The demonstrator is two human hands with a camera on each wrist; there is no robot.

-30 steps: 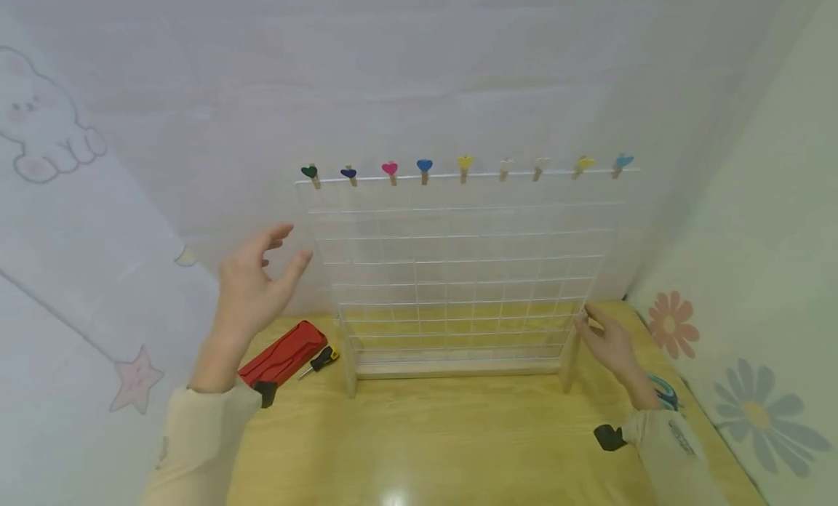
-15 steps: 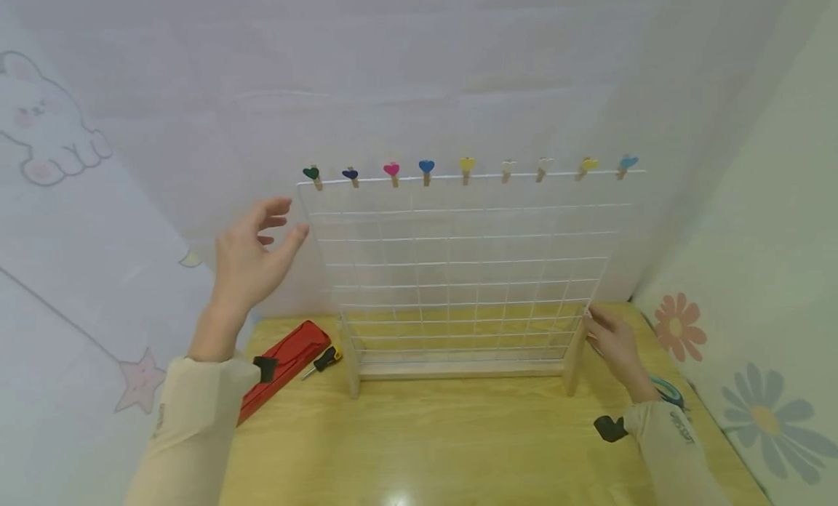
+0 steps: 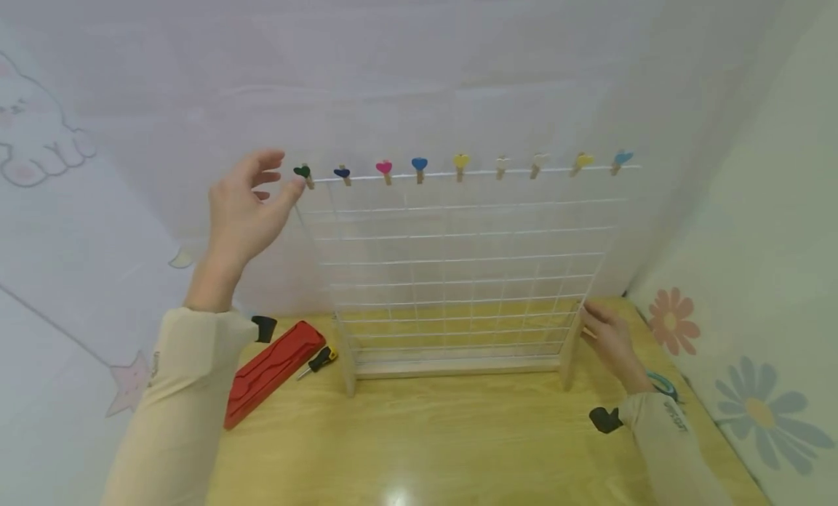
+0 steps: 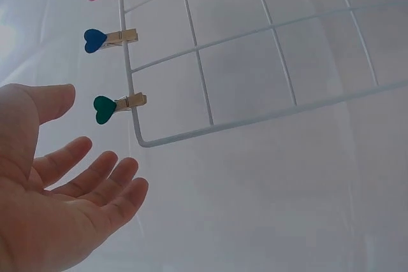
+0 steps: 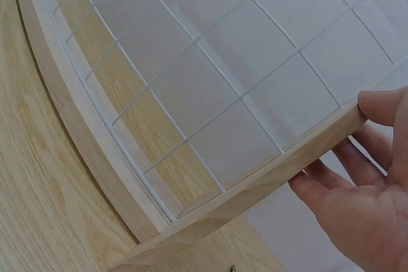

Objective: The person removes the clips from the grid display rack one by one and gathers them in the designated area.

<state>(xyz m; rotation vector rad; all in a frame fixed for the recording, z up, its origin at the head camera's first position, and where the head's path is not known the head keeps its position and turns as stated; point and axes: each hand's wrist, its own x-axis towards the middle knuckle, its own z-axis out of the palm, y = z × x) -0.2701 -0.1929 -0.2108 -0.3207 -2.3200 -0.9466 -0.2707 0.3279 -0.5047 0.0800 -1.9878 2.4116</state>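
Note:
A white wire grid panel (image 3: 484, 173) stands upright in a wooden stand (image 3: 458, 369). Along its top wire sits a row of wooden clothespins with coloured hearts. My left hand (image 3: 245, 208) is raised at the panel's upper left corner, fingers spread and holding nothing. In the left wrist view its thumb is close to the green-heart clothespin (image 4: 105, 110) but apart from it, near the blue-heart clothespin (image 4: 95, 41). Lower right, my right hand (image 3: 609, 342) grips the top of the stand's right wooden post (image 5: 255, 184), thumb on one side and fingers on the other.
On the table (image 3: 419, 433), left of the stand, lie a long red case (image 3: 275, 375) and a black and yellow screwdriver (image 3: 321, 359). A teal looped thing (image 3: 663, 384) lies partly behind my right forearm. A printed cloth wall (image 3: 524, 55) rises behind the panel.
My left hand has risen along the panel's left edge up to the top corner by the green-heart clothespin. The right hand stays at the right post.

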